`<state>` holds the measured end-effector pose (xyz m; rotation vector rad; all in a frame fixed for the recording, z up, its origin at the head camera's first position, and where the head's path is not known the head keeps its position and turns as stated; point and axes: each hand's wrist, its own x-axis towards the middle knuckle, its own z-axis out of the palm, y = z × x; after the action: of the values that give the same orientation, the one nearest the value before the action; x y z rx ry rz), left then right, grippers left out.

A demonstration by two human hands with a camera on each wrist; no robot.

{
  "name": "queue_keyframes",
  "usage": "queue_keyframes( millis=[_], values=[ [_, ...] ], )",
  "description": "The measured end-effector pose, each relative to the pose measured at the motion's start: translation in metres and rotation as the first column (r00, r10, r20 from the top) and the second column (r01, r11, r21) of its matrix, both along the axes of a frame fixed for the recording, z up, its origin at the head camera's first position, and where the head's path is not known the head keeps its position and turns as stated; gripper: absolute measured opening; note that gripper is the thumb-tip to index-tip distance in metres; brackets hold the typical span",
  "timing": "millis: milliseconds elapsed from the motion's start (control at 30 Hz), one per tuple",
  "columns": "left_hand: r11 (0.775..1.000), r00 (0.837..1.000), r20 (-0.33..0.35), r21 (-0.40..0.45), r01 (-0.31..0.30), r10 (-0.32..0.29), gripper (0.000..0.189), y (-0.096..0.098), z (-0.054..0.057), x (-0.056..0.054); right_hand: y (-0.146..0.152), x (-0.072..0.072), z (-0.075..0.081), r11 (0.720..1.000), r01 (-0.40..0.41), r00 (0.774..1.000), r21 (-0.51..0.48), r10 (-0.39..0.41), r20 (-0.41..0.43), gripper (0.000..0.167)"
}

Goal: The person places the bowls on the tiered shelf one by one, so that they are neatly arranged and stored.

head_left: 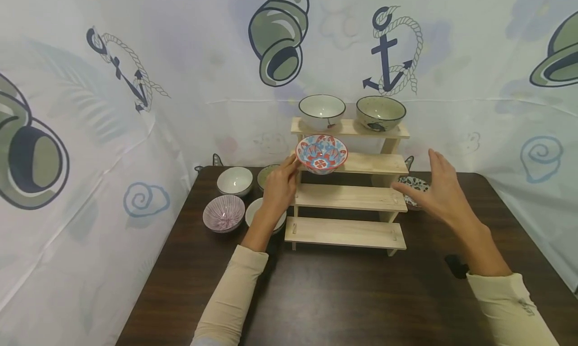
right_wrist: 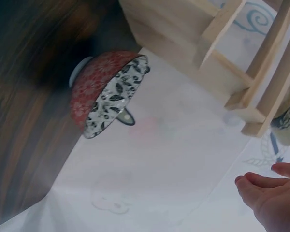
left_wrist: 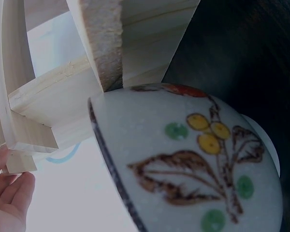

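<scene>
My left hand (head_left: 281, 185) grips the left rim of a bowl (head_left: 321, 153) with a red and blue pattern, at the second tier of a stepped wooden stand (head_left: 345, 233). In the left wrist view, the thumb and curled fingers of that hand (left_wrist: 12, 195) show beside the wood, and the patterned bowl is out of frame. My right hand (head_left: 444, 193) is raised off the stand's right side, thumb and fingers spread, with nothing in it. On the top tier sit a white bowl (head_left: 322, 110) and a greenish bowl (head_left: 381, 113).
Left of the stand, several bowls stand on the dark table (head_left: 325, 296), among them a purple-striped bowl (head_left: 224, 213) and a white bowl painted with leaves and berries (left_wrist: 193, 159). A red floral bowl (right_wrist: 101, 92) stands to the right. A small black object (head_left: 456, 266) lies near my right forearm.
</scene>
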<state>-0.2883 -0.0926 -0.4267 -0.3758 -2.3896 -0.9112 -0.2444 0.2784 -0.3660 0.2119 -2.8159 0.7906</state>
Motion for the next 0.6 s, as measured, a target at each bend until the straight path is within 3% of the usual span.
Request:
queue_keyframes(
  millis=[600],
  values=[
    [1.000,1.000,-0.003,-0.002,0.000,0.000,0.031,0.000,-0.001,0.000,0.024,-0.007,-0.026,0.999,0.050,0.999,0.004,-0.050,0.013,0.118]
  ],
)
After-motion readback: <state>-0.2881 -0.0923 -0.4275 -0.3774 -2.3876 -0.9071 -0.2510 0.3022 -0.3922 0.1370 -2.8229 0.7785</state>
